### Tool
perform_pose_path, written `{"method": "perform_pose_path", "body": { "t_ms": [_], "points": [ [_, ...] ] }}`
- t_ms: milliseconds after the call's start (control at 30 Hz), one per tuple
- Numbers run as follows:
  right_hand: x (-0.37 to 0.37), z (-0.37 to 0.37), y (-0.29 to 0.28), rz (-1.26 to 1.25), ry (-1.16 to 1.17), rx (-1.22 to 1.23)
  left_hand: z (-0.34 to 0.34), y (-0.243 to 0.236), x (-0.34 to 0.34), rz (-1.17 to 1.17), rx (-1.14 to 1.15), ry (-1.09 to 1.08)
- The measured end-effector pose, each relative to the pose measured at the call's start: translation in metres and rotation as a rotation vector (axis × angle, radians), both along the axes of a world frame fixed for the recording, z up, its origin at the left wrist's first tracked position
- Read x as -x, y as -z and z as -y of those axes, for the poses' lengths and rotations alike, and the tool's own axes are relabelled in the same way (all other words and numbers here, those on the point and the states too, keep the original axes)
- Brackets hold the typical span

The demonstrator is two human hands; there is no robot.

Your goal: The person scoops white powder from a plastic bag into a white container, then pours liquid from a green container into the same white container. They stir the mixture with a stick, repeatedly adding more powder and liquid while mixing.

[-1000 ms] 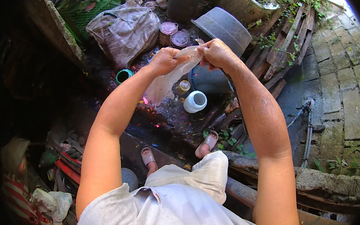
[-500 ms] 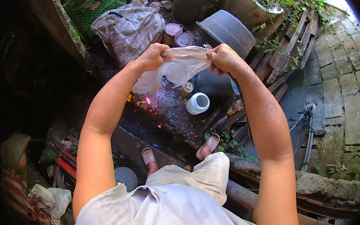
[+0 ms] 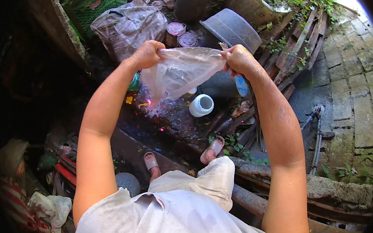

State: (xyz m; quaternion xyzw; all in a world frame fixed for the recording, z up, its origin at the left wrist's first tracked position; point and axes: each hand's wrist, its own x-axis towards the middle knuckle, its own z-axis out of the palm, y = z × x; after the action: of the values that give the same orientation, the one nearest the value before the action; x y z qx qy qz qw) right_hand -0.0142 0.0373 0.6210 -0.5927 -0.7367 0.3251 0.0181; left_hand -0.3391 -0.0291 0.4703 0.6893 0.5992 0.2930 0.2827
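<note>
My left hand [image 3: 147, 53] grips one upper corner of a translucent plastic bag [image 3: 179, 70], and my right hand [image 3: 237, 59] grips the other, so it hangs spread between them, wet and sagging. Under it lies dark wet ground speckled with pink and yellow bits. Just below the bag stands an open white plastic jar [image 3: 201, 106]. A green container [image 3: 133, 84] shows partly behind my left wrist. A dark blue tub [image 3: 218, 86] sits under my right hand. A small jar behind the bag is mostly hidden.
Behind are a pale sack [image 3: 123, 30], two round lidded containers [image 3: 176, 28], a grey basin [image 3: 228, 28] and a dark drum [image 3: 191, 3]. Wooden planks [image 3: 293, 46], pipes [image 3: 318, 140] and block paving [image 3: 350, 94] are right; a green mesh [image 3: 105, 5] is upper left; piled scrap [image 3: 47, 210] is lower left.
My hands have moved apart, the left one leftward and up, the right one slightly rightward. The bag is stretched wider across the top, and more of the blue tub's right side shows.
</note>
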Motion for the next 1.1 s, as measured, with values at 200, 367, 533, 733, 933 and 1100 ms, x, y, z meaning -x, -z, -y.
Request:
{"method": "perform_pose_path", "body": {
  "t_ms": [200, 367, 533, 733, 933, 1100],
  "points": [
    [-0.011, 0.001, 0.002, -0.046, 0.017, 0.044, 0.018, -0.001, 0.046, -0.095, -0.042, -0.099],
    [0.005, 0.001, 0.002, -0.135, -0.020, 0.019, 0.011, 0.018, 0.046, 0.092, 0.008, -0.130],
    [0.053, 0.042, 0.021, -0.245, -0.111, -0.068, -0.018, 0.014, -0.018, 0.077, 0.086, -0.130],
    [0.040, 0.057, 0.073, -0.294, -0.090, 0.213, -0.035, 0.024, -0.063, 0.164, 0.078, 0.050],
    [0.031, 0.065, 0.095, -0.449, 0.008, 0.155, -0.026, -0.016, -0.074, 0.278, 0.091, 0.240],
    [0.045, 0.051, 0.073, -0.508, -0.026, 0.181, -0.033, -0.045, -0.078, 0.227, -0.043, 0.352]
  ]
}}
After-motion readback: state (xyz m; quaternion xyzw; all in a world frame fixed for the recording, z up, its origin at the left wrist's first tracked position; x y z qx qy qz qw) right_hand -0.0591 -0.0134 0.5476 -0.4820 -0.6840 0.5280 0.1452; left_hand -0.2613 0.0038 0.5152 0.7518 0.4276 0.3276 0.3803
